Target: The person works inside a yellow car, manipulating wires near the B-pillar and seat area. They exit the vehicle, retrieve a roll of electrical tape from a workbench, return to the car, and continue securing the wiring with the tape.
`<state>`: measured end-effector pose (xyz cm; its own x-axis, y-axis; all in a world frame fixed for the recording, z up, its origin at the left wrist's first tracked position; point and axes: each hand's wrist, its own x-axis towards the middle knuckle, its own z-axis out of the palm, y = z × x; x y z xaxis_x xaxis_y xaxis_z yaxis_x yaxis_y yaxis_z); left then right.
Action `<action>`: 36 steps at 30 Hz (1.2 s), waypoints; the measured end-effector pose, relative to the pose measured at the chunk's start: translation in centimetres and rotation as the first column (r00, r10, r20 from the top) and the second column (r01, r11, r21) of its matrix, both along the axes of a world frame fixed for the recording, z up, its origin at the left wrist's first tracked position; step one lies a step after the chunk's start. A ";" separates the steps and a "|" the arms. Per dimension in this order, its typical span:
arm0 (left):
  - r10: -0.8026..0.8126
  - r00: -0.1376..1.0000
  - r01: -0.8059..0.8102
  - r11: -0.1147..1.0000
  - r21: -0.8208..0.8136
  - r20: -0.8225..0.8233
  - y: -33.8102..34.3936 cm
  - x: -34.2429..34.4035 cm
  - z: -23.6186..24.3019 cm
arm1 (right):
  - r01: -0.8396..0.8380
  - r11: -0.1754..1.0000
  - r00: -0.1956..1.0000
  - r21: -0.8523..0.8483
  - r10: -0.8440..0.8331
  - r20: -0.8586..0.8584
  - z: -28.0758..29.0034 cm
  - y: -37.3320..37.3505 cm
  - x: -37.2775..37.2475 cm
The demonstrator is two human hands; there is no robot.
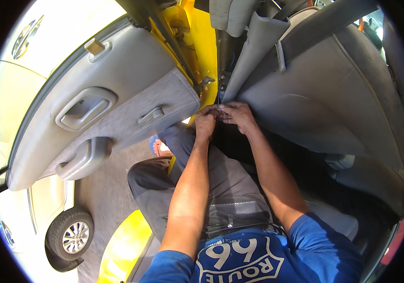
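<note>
The left hand (205, 123) and right hand (239, 115) meet with bent fingers at the lower end of a thin strand (218, 97), beside the yellow pillar (207, 52); what sits between the fingertips is too small to make out, so I cannot tell which hand grips it. Work like this probably goes best with one hand steadying while the other makes small moves, without tugging the strand against the metal edge. The grey trim piece (257, 54) slants just above the hands and may crowd the fingers; the seat belt (327, 30) crosses over the grey seat (322, 113) on the right. To the left, the open door (133, 59) limits elbow room, its check arm (206, 82) jutting near the left hand
</note>
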<state>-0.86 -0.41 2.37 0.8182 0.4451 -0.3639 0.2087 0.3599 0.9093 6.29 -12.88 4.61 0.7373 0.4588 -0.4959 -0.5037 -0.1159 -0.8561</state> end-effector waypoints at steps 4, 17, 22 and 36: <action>0.092 0.996 -0.092 0.994 -0.051 0.004 0.2 0.2 -0.2 | 0.014 0.991 1.000 -0.131 -0.014 0.008 0.1 -0.5 0.2; -0.122 0.986 0.142 0.971 -0.191 0.116 0.4 2.0 -2.8 | 0.034 0.964 0.922 -0.263 0.071 0.381 -1.1 0.3 -2.2; -0.101 0.992 0.113 0.980 -0.164 0.081 1.0 3.1 -3.1 | 0.133 0.925 0.740 -0.355 0.146 0.656 -1.6 1.1 -3.0; -0.168 0.986 0.165 0.947 -0.275 0.014 0.9 2.0 -2.2 | -0.040 0.916 0.821 -0.398 0.257 0.510 -3.2 -6.5 -7.6</action>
<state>1.17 0.54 0.18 0.8677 0.1849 -0.4613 0.2953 0.5547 0.7779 -1.28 -19.34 1.40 0.8694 0.4583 -0.1845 0.0794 -0.4981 -0.8635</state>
